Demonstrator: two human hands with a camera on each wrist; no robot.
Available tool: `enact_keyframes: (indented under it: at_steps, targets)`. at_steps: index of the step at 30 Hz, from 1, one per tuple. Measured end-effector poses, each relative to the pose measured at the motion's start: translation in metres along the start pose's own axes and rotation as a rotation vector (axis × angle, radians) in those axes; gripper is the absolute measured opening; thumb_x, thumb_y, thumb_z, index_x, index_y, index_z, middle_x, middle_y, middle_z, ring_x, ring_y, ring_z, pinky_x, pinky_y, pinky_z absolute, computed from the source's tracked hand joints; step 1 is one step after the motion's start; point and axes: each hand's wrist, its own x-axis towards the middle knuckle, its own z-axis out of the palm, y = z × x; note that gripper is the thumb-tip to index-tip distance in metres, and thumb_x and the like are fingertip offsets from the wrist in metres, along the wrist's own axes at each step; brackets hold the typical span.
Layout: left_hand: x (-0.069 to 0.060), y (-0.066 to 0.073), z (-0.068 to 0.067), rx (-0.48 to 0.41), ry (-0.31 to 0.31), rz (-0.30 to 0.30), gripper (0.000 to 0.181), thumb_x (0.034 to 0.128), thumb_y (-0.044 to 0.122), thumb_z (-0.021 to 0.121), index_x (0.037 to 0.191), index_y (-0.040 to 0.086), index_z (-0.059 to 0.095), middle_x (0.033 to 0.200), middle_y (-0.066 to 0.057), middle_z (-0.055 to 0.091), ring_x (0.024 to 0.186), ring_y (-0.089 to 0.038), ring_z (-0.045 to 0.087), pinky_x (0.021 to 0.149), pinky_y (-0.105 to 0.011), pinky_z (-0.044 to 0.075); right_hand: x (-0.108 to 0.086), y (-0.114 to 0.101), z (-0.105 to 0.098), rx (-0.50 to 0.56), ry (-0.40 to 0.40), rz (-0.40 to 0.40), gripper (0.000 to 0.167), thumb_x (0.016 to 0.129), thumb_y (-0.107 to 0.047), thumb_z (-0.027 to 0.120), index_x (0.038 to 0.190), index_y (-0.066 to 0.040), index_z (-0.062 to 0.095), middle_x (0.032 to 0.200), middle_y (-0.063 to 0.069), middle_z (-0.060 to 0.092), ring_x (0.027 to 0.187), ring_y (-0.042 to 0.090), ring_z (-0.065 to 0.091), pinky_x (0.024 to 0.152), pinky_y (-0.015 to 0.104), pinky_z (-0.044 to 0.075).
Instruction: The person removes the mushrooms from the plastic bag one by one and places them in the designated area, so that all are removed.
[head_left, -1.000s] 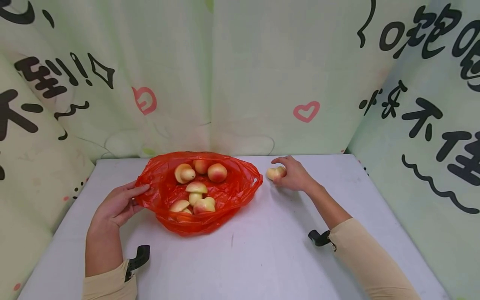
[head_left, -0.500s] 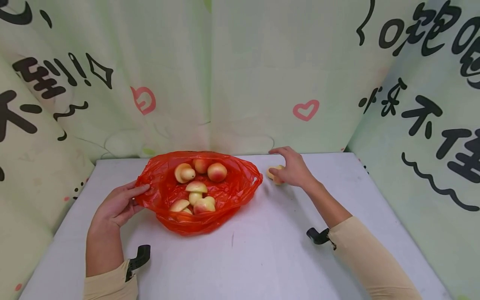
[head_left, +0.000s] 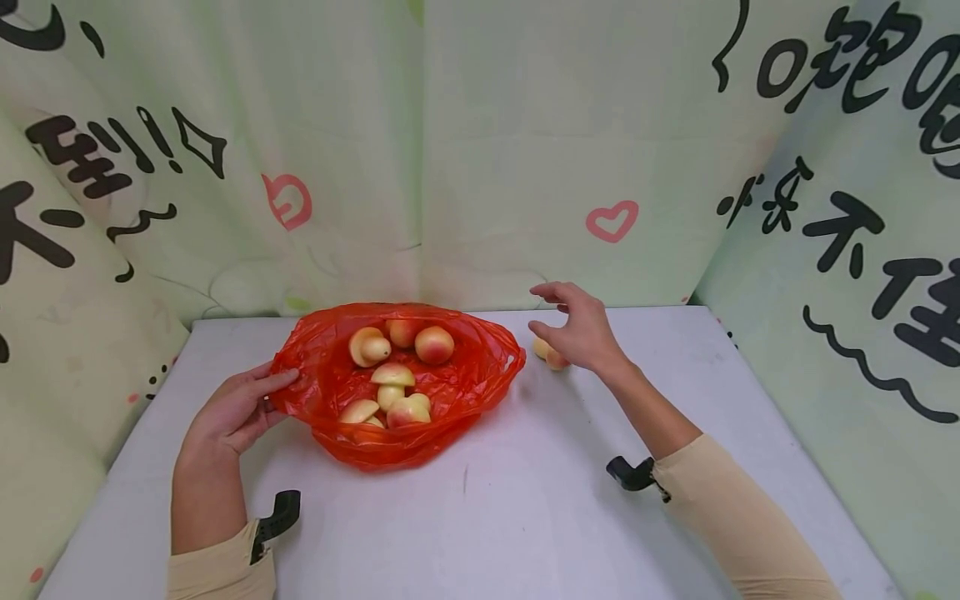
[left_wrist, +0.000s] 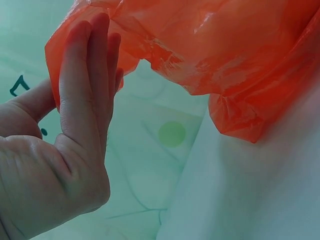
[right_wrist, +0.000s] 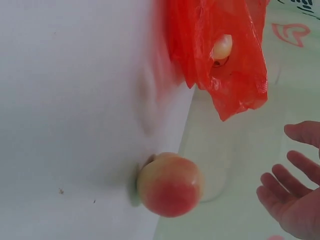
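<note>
A red plastic bag [head_left: 465, 417] lies spread wide on the table with several mushroom-shaped, red-and-cream pieces [head_left: 435, 345] inside. At its left edge my left hand [head_left: 236, 408] pinches the plastic between thumb and fingers; the left wrist view shows that hand [left_wrist: 82, 125] with its long fingers straight against the bag [left_wrist: 185, 45]. Right of the bag, another such piece [head_left: 557, 360] rests on the table, partly hidden by my right hand [head_left: 581, 329]. This hand hovers empty, thumb and fingers apart. In the right wrist view, the piece [right_wrist: 171, 186] stands clear of the hand [right_wrist: 295, 185].
The white table [head_left: 465, 533] ends at the back against a pale green curtain [head_left: 510, 167] with printed writing and hearts. More curtain hangs at both sides. A black strap piece [head_left: 279, 514] sticks out at the left wrist, another [head_left: 630, 473] at the right.
My right hand has let go of the piece beside the bag and lifted slightly up and away, its fingers spreading. The left hand and the bag have stayed in place.
</note>
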Motion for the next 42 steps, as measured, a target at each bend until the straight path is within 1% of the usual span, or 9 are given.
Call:
enact_keyframes:
  at_steps: [6, 10, 15, 20, 25, 29, 33, 38, 42]
  targets:
    - [0.0, -0.001, -0.002, -0.011, 0.003, -0.001, 0.08, 0.0961, 0.025, 0.076, 0.162, 0.021, 0.031, 0.106, 0.012, 0.075, 0.097, -0.01, 0.075, 0.089, -0.029, 0.063, 0.001, -0.009, 0.003, 0.047, 0.018, -0.048, 0.049, 0.092, -0.012, 0.079, 0.138, -0.008, 0.062, 0.137, 0.012, 0.063, 0.127, 0.034, 0.058, 0.111, 0.05, 0.052]
    - [0.001, -0.002, -0.003, -0.001, 0.005, 0.006, 0.078, 0.0964, 0.026, 0.076, 0.16, 0.021, 0.033, 0.107, 0.013, 0.074, 0.098, -0.01, 0.074, 0.09, -0.029, 0.062, 0.001, -0.014, 0.005, 0.106, 0.021, -0.066, 0.048, 0.092, -0.01, 0.079, 0.137, -0.007, 0.063, 0.136, 0.013, 0.063, 0.126, 0.032, 0.06, 0.109, 0.049, 0.053]
    - [0.003, -0.002, -0.003, 0.014, 0.004, 0.012, 0.083, 0.0955, 0.027, 0.077, 0.163, 0.02, 0.03, 0.107, 0.013, 0.074, 0.099, -0.01, 0.074, 0.091, -0.03, 0.062, 0.001, -0.022, 0.008, 0.155, 0.008, -0.076, 0.047, 0.092, -0.01, 0.079, 0.136, -0.007, 0.063, 0.135, 0.013, 0.064, 0.124, 0.031, 0.062, 0.107, 0.049, 0.055]
    - [0.003, -0.002, -0.003, 0.003, 0.011, 0.005, 0.083, 0.0955, 0.026, 0.077, 0.163, 0.02, 0.03, 0.107, 0.013, 0.074, 0.099, -0.01, 0.074, 0.091, -0.029, 0.062, 0.001, -0.03, 0.011, 0.173, -0.007, -0.088, 0.046, 0.091, -0.01, 0.079, 0.135, -0.009, 0.064, 0.133, 0.01, 0.065, 0.123, 0.033, 0.063, 0.106, 0.048, 0.056]
    - [0.002, -0.001, -0.002, -0.013, 0.015, -0.001, 0.084, 0.0956, 0.026, 0.077, 0.164, 0.021, 0.029, 0.107, 0.013, 0.074, 0.099, -0.01, 0.074, 0.091, -0.03, 0.062, 0.001, -0.036, 0.014, 0.187, -0.023, -0.085, 0.047, 0.092, -0.011, 0.078, 0.136, -0.01, 0.064, 0.133, 0.008, 0.065, 0.124, 0.033, 0.063, 0.104, 0.047, 0.057]
    - [0.003, 0.0, -0.001, -0.003, 0.009, 0.002, 0.086, 0.0959, 0.026, 0.077, 0.165, 0.021, 0.027, 0.107, 0.013, 0.074, 0.098, -0.01, 0.074, 0.091, -0.03, 0.062, 0.001, -0.041, 0.017, 0.209, -0.034, -0.085, 0.048, 0.092, -0.011, 0.079, 0.137, -0.011, 0.063, 0.135, 0.01, 0.065, 0.123, 0.032, 0.064, 0.102, 0.048, 0.058]
    - [0.003, 0.0, -0.001, 0.001, 0.006, 0.004, 0.085, 0.096, 0.026, 0.077, 0.165, 0.02, 0.027, 0.107, 0.013, 0.075, 0.098, -0.01, 0.075, 0.091, -0.03, 0.062, 0.001, -0.044, 0.021, 0.239, -0.046, -0.094, 0.048, 0.091, -0.011, 0.079, 0.137, -0.011, 0.063, 0.136, 0.012, 0.064, 0.123, 0.033, 0.064, 0.101, 0.051, 0.059]
    - [0.002, 0.0, -0.001, 0.007, 0.006, 0.007, 0.086, 0.0958, 0.026, 0.077, 0.165, 0.02, 0.027, 0.107, 0.013, 0.074, 0.098, -0.01, 0.074, 0.091, -0.03, 0.062, 0.0, -0.048, 0.027, 0.248, -0.052, -0.11, 0.047, 0.092, -0.01, 0.079, 0.136, -0.011, 0.063, 0.134, 0.009, 0.065, 0.122, 0.034, 0.065, 0.1, 0.049, 0.059]
    - [0.002, 0.0, -0.002, 0.014, 0.005, 0.009, 0.087, 0.096, 0.027, 0.076, 0.166, 0.02, 0.026, 0.107, 0.013, 0.074, 0.098, -0.01, 0.074, 0.091, -0.029, 0.062, -0.001, -0.052, 0.032, 0.254, -0.07, -0.103, 0.045, 0.092, -0.011, 0.078, 0.135, -0.011, 0.063, 0.133, 0.008, 0.065, 0.122, 0.035, 0.065, 0.1, 0.049, 0.059]
